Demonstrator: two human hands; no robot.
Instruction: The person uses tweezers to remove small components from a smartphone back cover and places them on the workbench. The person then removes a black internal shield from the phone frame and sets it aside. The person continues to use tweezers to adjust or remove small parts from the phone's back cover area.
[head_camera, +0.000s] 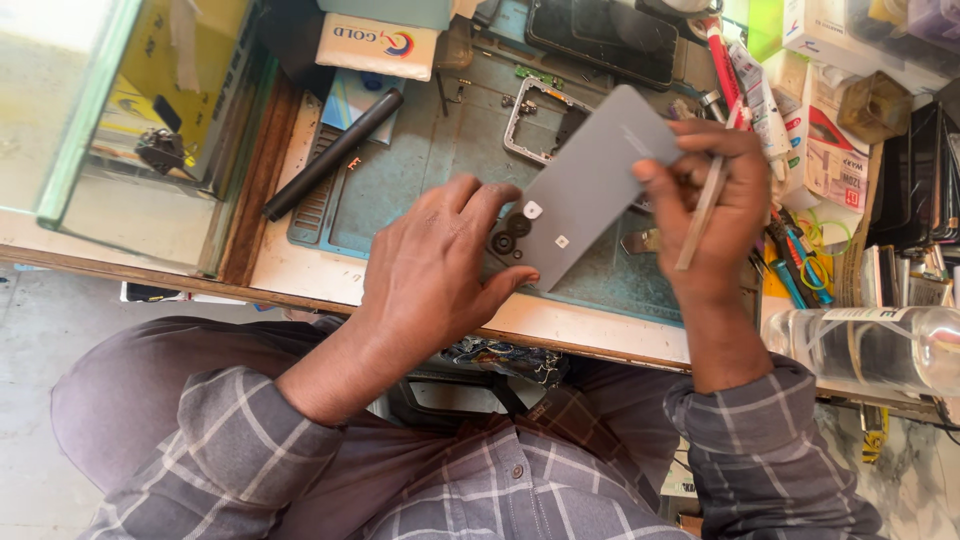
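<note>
Above the teal work mat (420, 170) on the tabletop (300, 270), the person holds a grey phone back cover (590, 185) tilted between both hands. The left hand (440, 265) is curled around the cover's lower corner, its fingers lying by the dark camera cutouts (508, 238). The right hand (715, 205) grips the cover's upper edge with thumb and fingertips, and a thin pale stick tool (703, 210) is tucked in the same hand, slanting downward. Behind the cover, a silver phone frame (535, 115) lies on the mat. A black cylindrical tool (335, 152) rests slantwise at the mat's left edge. A dark phone (600, 35) sits at the far side, and a clear plastic bottle (870, 345) lies on its side to the right.
</note>
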